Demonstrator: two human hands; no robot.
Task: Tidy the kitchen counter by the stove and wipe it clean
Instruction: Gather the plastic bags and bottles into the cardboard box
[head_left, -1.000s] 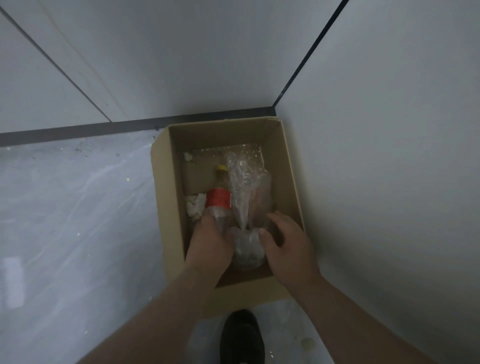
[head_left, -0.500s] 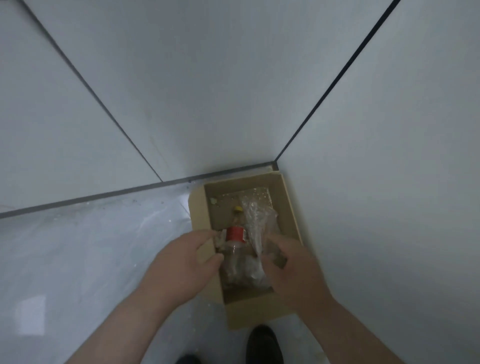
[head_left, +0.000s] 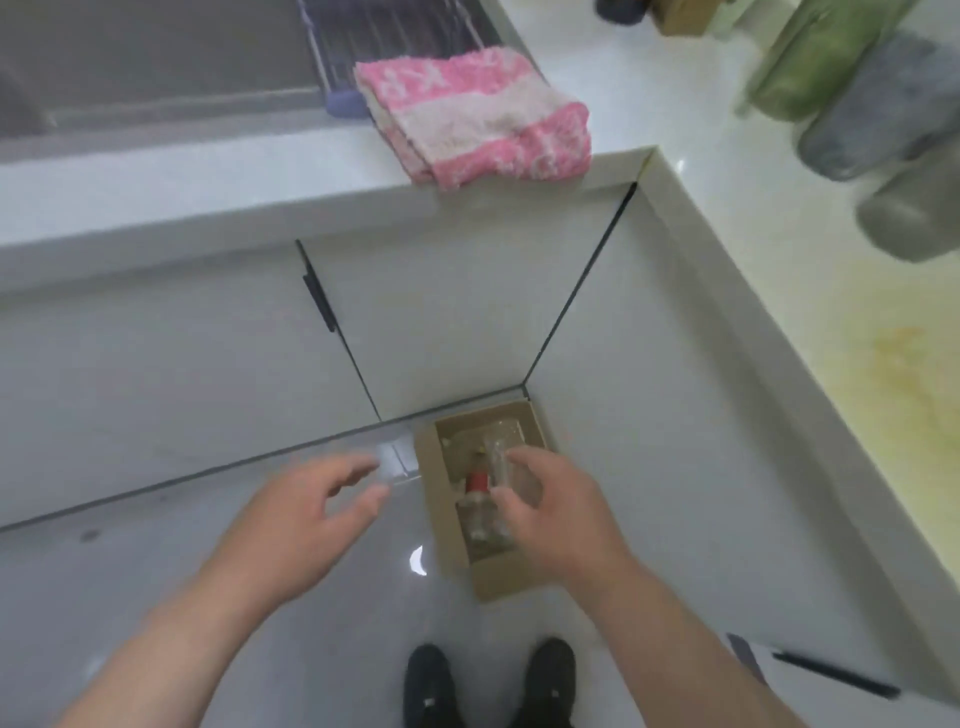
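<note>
Both hands have lifted off the cardboard box (head_left: 498, 582), lower centre; the red-labelled bottle (head_left: 477, 482) lies inside. I see left hand (head_left: 306, 519) fingers (head_left: 358, 467) spread, right hand (head_left: 556, 514) loosely curled, both empty. Pink towel (head_left: 478, 130) lies on the table (head_left: 208, 171), top centre.

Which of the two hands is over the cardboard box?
The right hand, above the cardboard box and its red-labelled bottle. The left hand is beside the box, over the floor, holding nothing.
</note>
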